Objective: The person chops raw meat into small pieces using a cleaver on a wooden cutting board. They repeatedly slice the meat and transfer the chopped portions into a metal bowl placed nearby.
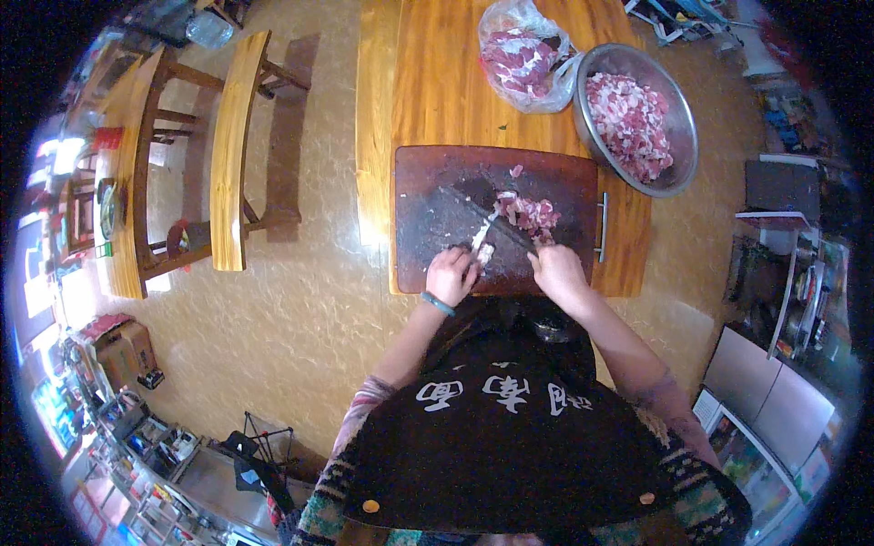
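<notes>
My right hand is closed on the handle of a knife, whose dark blade points up and left across the cutting board. With my left hand, bent fingers hold a pale strip of meat against the board, near the blade. Cut pieces of red and white meat lie in a small pile just beyond the knife. One small scrap of meat sits apart, farther back. Small bits dot the board's dark, worn surface.
A large metal bowl of cut meat stands right of the board. Beside it, a clear plastic bag holds larger meat pieces. These stand on a wooden table. A wooden bench is farther left.
</notes>
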`<state>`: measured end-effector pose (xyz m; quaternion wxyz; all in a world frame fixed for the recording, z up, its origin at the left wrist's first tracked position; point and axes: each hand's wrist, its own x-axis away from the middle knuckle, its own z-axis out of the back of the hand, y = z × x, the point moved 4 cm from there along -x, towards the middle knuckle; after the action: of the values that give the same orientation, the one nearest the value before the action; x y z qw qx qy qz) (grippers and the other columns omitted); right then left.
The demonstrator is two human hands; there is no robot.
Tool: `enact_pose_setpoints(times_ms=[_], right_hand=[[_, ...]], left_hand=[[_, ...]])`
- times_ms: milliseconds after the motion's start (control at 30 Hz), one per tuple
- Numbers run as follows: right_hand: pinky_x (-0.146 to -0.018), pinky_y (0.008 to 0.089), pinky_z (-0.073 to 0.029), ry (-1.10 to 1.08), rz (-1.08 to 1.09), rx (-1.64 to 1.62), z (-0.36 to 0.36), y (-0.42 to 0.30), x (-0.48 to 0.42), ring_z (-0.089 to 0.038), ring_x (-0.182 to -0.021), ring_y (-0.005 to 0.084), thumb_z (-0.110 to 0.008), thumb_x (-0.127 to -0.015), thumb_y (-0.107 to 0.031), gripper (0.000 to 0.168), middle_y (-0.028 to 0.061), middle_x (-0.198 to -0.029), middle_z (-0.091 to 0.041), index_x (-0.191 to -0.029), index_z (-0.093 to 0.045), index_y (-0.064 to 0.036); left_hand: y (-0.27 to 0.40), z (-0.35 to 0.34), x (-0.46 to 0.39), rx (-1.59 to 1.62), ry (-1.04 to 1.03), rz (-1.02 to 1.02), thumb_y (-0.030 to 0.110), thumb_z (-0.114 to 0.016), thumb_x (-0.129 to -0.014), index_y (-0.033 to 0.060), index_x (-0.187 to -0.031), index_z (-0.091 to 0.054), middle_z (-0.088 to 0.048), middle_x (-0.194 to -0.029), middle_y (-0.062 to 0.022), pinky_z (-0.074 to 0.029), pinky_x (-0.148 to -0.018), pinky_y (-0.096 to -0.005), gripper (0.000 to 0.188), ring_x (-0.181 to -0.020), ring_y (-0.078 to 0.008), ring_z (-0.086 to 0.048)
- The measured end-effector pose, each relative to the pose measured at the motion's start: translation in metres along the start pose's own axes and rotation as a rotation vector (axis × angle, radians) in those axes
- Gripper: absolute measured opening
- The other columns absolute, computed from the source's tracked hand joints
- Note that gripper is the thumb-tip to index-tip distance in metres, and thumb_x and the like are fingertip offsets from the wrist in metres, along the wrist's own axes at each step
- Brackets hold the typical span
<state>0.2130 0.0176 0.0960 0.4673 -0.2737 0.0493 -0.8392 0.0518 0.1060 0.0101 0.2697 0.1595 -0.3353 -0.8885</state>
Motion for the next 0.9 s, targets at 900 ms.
enact_pose_setpoints(times_ms=[900], right_hand=[[-0.058,0.0463,-0.043,-0.006,-0.056,-0.008,-0.027,-0.016,0.032,-0.054,-0.062,0.0389,-0.052,-0.074,-0.014,0.019,0.0237,-0.062,-0.054,-0.072,-0.057,0.003]], left_hand=[[0.001,0.000,-0.010,0.124,0.115,-0.139,0.011,-0.060,-0.067,0.0032,-0.077,-0.056,-0.053,-0.083,-0.0109,-0.043,-0.071,-0.0356,0.014,-0.079,-0.0276,-0.051]])
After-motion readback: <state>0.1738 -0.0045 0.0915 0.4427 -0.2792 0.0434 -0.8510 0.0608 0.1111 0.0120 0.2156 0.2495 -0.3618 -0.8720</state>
